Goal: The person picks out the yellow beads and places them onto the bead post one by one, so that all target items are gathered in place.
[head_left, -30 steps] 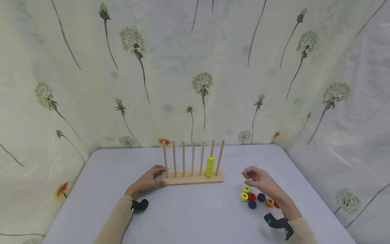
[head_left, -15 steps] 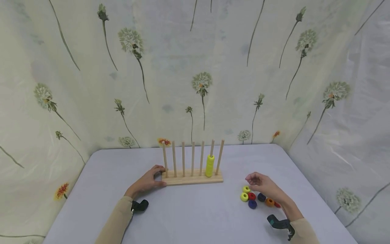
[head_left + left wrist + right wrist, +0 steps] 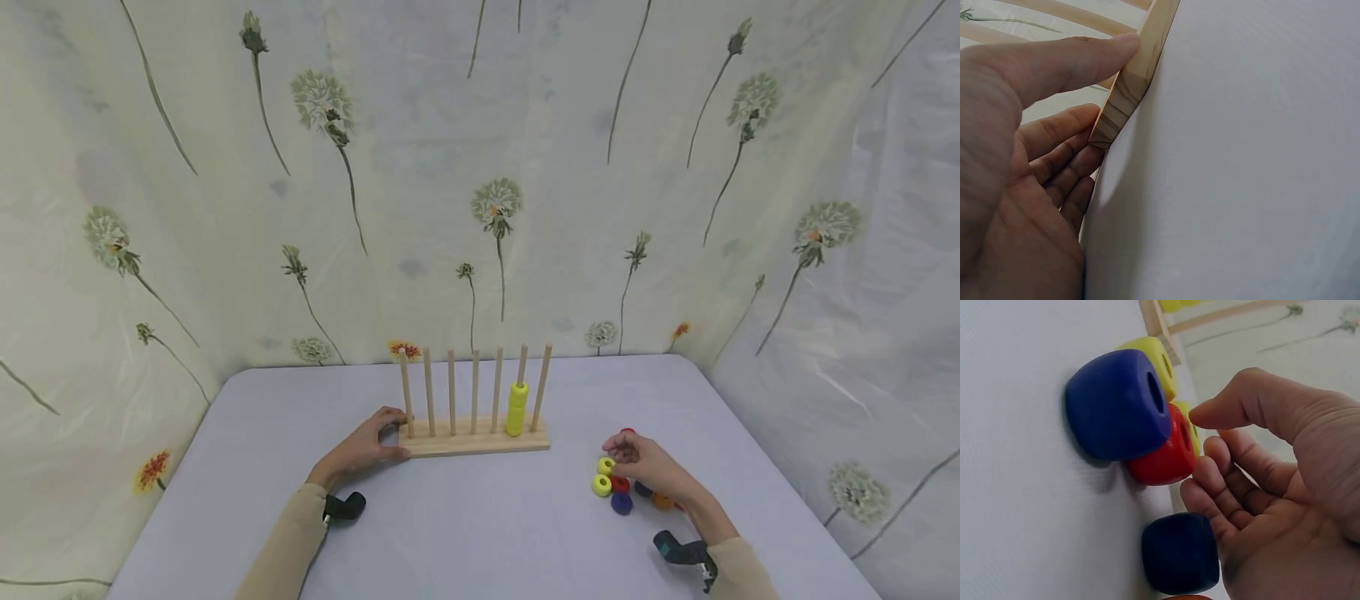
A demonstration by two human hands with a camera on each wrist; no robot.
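My left hand [image 3: 363, 442] grips the left end of a wooden peg rack [image 3: 476, 446], thumb on the front and fingers behind. Several upright pegs stand on it, and one carries stacked yellow beads [image 3: 516, 408]. My right hand [image 3: 651, 465] hovers over loose beads, its fingers loosely bent and nothing seen between them. Its thumb is nearest a yellow bead [image 3: 1193, 428]; whether they touch, I cannot tell. Beside it are a red bead [image 3: 1163, 456], a blue bead [image 3: 1113, 406] and another yellow bead [image 3: 602, 485]. A dark blue bead [image 3: 1180, 553] lies below the fingers.
An orange bead [image 3: 663, 502] is partly hidden under my right hand. Something red [image 3: 627, 431] peeks out behind its fingers. The white table [image 3: 487, 533] ends at a flower-patterned curtain [image 3: 420, 208]. Each wrist wears a black camera mount.
My right hand has come down closer to the beads, after drawing back slightly to the right. Something red now shows behind its fingers. The left hand and rack have stayed put.
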